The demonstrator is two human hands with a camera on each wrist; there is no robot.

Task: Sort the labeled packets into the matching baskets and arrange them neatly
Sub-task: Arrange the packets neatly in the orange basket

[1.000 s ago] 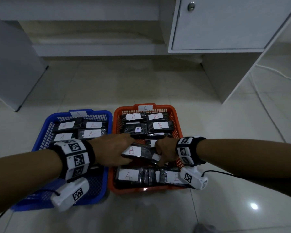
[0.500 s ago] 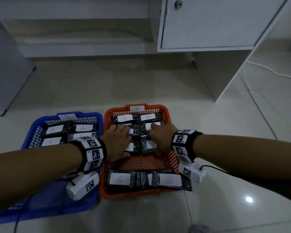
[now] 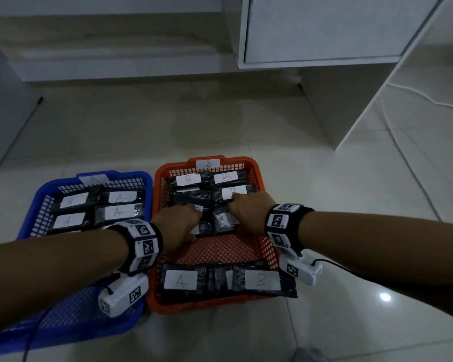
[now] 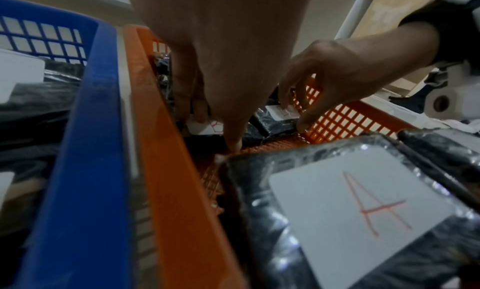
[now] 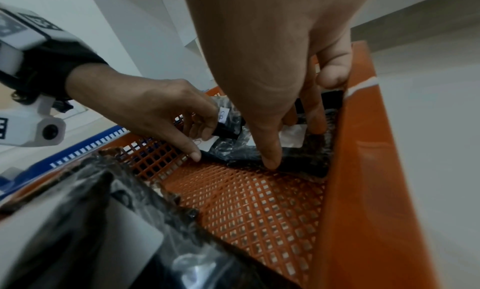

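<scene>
Both my hands are down in the orange basket (image 3: 256, 171) (the one tagged B). My left hand (image 3: 177, 226) rests on a dark packet (image 4: 207, 127) in the middle row, fingers laid over its label and thumb at its near edge. My right hand (image 3: 249, 209) does likewise on the neighbouring packet (image 3: 224, 222), fingers fairly straight, pressing rather than gripping, as far as I can tell. At the near end lie an A packet (image 3: 181, 280) and a B packet (image 3: 262, 280). The blue basket (image 3: 37, 194) holds A packets.
</scene>
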